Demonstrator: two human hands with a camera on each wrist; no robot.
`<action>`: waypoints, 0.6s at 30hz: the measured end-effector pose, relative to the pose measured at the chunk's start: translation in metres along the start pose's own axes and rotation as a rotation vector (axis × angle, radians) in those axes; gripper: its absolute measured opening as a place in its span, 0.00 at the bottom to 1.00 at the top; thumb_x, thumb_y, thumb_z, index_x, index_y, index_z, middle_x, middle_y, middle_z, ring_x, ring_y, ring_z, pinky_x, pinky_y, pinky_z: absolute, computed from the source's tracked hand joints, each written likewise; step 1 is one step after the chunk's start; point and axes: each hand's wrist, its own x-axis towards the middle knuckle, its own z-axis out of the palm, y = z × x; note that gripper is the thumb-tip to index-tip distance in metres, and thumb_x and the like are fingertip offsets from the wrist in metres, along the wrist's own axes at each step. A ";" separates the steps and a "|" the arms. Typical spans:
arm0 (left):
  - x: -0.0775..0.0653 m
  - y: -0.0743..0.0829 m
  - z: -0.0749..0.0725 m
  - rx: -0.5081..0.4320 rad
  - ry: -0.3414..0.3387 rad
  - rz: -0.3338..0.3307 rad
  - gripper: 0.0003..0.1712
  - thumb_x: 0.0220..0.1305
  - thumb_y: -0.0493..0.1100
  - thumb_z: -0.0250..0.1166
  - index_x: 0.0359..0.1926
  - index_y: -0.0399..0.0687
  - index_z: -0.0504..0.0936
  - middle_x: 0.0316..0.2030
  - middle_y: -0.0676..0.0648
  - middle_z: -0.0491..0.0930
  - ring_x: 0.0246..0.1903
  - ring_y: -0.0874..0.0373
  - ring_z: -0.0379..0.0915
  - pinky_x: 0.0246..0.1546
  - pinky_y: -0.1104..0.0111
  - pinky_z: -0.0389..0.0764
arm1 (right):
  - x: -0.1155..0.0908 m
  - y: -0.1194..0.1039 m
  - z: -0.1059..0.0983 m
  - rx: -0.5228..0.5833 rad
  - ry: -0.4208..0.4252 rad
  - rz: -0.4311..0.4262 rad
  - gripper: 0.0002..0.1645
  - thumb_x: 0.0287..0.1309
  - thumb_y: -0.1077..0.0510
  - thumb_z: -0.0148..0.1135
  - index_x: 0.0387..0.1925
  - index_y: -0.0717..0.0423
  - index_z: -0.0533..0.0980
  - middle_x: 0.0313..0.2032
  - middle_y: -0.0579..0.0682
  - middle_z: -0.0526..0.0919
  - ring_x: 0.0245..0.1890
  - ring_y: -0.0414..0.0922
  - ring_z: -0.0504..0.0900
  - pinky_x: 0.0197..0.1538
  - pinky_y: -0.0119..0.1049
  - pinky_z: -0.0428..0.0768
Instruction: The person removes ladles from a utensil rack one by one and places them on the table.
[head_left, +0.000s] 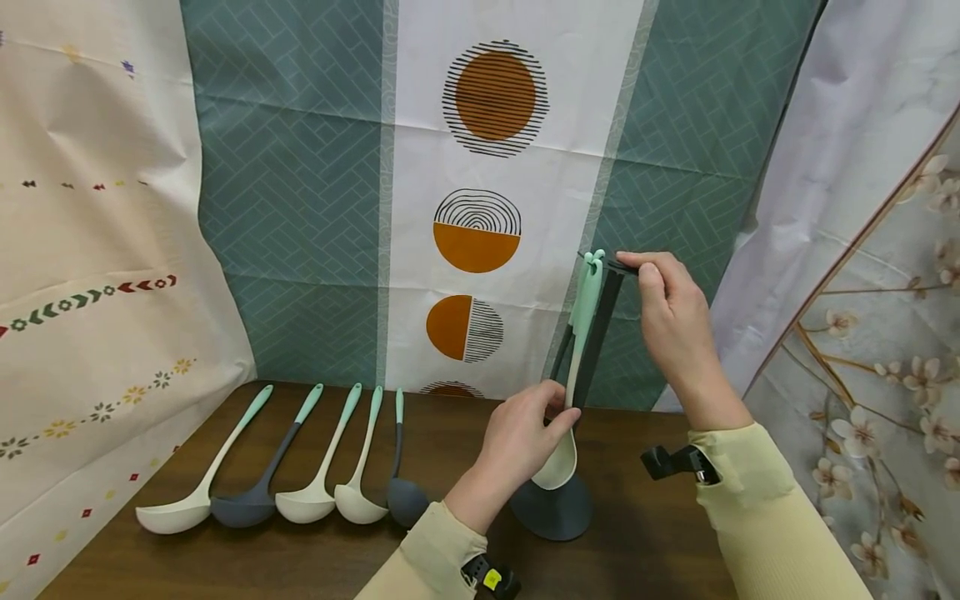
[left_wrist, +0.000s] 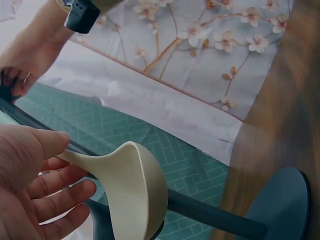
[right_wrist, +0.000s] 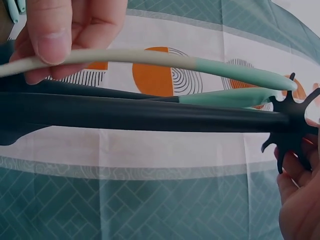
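Note:
My left hand [head_left: 521, 429] pinches the pale shaft of a ladle [head_left: 557, 468] with a mint handle. This ladle hangs bowl-down against a dark utensil stand [head_left: 604, 333], its handle end at a hook on top. In the right wrist view, thumb and fingertips of the left hand [right_wrist: 60, 40] hold the shaft. My right hand [head_left: 672, 317] grips the stand's hooked top [right_wrist: 291, 117]. Beside the pale ladle hangs a second utensil [right_wrist: 220, 97], with a mint handle and dark shaft; its dark lower end is mostly hidden in the left wrist view.
Several ladles [head_left: 307, 504], pale or dark with mint handles, lie in a row on the brown wooden table [head_left: 637, 517] at the left. The stand's round base [head_left: 553, 517] rests on the table. Patterned cloths [head_left: 292, 208] hang behind and at both sides.

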 end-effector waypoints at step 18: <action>-0.001 0.001 -0.009 -0.016 0.013 0.015 0.06 0.75 0.49 0.75 0.41 0.58 0.86 0.29 0.65 0.81 0.28 0.67 0.72 0.33 0.69 0.72 | 0.001 -0.012 0.003 -0.136 0.101 -0.101 0.18 0.77 0.47 0.67 0.56 0.52 0.91 0.54 0.52 0.91 0.63 0.53 0.79 0.63 0.60 0.75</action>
